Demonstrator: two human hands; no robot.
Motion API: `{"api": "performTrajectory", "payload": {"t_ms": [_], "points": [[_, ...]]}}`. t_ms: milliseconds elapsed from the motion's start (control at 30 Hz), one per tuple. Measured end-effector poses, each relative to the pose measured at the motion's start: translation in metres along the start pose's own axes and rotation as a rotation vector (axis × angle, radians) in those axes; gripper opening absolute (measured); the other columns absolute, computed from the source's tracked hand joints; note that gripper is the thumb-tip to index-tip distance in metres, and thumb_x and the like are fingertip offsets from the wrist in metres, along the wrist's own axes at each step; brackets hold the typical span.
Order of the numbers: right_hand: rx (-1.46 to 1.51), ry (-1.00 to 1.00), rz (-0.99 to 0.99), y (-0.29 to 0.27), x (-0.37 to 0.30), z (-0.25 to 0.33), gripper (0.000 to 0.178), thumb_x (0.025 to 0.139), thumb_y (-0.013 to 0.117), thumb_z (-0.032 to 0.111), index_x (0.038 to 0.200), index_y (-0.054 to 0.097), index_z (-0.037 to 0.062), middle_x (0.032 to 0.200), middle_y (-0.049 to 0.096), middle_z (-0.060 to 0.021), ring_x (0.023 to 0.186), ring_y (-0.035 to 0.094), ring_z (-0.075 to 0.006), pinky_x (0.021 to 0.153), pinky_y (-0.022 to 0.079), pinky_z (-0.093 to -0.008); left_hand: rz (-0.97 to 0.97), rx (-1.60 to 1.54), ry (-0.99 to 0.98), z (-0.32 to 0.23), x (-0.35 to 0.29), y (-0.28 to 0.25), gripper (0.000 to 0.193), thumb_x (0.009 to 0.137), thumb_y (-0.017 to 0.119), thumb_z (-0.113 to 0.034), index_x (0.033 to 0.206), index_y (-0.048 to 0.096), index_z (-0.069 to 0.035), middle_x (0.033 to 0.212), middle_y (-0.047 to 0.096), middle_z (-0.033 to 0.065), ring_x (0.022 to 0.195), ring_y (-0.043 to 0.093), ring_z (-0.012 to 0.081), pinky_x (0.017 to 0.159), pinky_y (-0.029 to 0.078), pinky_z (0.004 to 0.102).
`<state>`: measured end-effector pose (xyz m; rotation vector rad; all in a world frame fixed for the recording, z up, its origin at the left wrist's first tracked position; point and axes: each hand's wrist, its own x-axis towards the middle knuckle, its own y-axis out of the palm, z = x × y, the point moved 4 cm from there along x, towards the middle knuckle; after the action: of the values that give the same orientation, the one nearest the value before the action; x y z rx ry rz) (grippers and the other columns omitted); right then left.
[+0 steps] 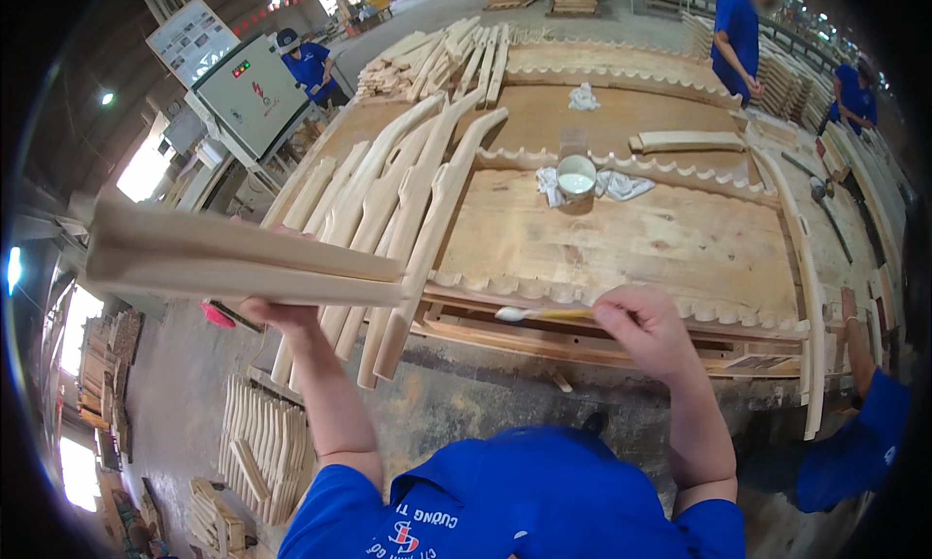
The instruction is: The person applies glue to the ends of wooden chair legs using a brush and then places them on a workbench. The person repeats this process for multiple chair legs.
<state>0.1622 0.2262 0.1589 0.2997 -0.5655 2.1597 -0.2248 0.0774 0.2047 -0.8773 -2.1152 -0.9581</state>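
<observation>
My left hand [282, 313] is closed around two long, pale wooden pieces [243, 258], held side by side above the left end of the table. Their far left end is blurred. In my right hand [641, 328] is a thin brush [549, 314] with a yellow handle and a white-coated tip, pointing left over the table's near edge. A cup of white liquid [577, 178] stands on the table beyond the brush, with crumpled white cloths [624, 185] beside it. Several curved wooden pieces [398, 200] lie under and beyond my left hand.
Scalloped wooden strips [621, 161] run across the wooden tabletop [621, 234]. More wooden pieces [267, 442] are stacked on the floor at lower left. A co-worker [854, 442] reaches in at right; other people in blue stand farther off. An electrical cabinet [250, 98] stands at far left.
</observation>
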Motion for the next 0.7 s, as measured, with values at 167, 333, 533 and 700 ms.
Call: {"api": "performTrajectory", "payload": {"t_ms": [167, 333, 533, 700], "points": [[-0.196, -0.106, -0.322, -0.055, 0.013, 0.022, 0.012, 0.083, 0.06, 0.01, 0.08, 0.063, -0.0009, 0.063, 0.058, -0.0051, 0.052, 0.046, -0.0102, 0.049, 0.035, -0.0238, 0.593, 1.277, 0.557, -0.043, 0.02, 0.051, 0.079, 0.061, 0.076, -0.051, 0.115, 0.053, 0.001, 0.102, 0.056, 0.0141, 0.089, 0.054, 0.0317, 0.077, 0.044, 0.0417], [-0.355, -0.18, -0.344, -0.064, 0.022, 0.041, 0.011, 0.083, 0.061, 0.013, 0.078, 0.063, 0.0038, 0.065, 0.058, -0.0012, 0.056, 0.046, -0.0118, 0.064, 0.033, -0.0276, 0.875, 1.383, 0.964, -0.06, 0.012, 0.059, 0.054, 0.067, 0.072, -0.038, 0.112, 0.056, -0.013, 0.099, 0.056, 0.0109, 0.09, 0.055, 0.0284, 0.078, 0.043, 0.044], [-0.422, -0.144, -0.174, -0.031, 0.021, 0.05, 0.013, 0.083, 0.061, 0.019, 0.079, 0.064, 0.0076, 0.064, 0.056, 0.0009, 0.059, 0.046, -0.0126, 0.077, 0.026, -0.0327, 0.814, 1.383, 1.186, -0.071, 0.006, 0.048, 0.035, 0.077, 0.066, -0.023, 0.109, 0.055, -0.025, 0.104, 0.057, 0.009, 0.094, 0.054, 0.0268, 0.081, 0.042, 0.0446], [-0.397, -0.072, -0.105, -0.017, 0.018, 0.037, 0.015, 0.084, 0.06, 0.021, 0.078, 0.064, 0.0081, 0.061, 0.053, 0.0011, 0.058, 0.045, -0.0129, 0.076, 0.025, -0.0331, 0.752, 1.392, 1.218, -0.075, 0.009, 0.039, 0.033, 0.082, 0.063, -0.022, 0.113, 0.053, -0.027, 0.107, 0.057, 0.0079, 0.097, 0.053, 0.0265, 0.082, 0.042, 0.0444]]}}
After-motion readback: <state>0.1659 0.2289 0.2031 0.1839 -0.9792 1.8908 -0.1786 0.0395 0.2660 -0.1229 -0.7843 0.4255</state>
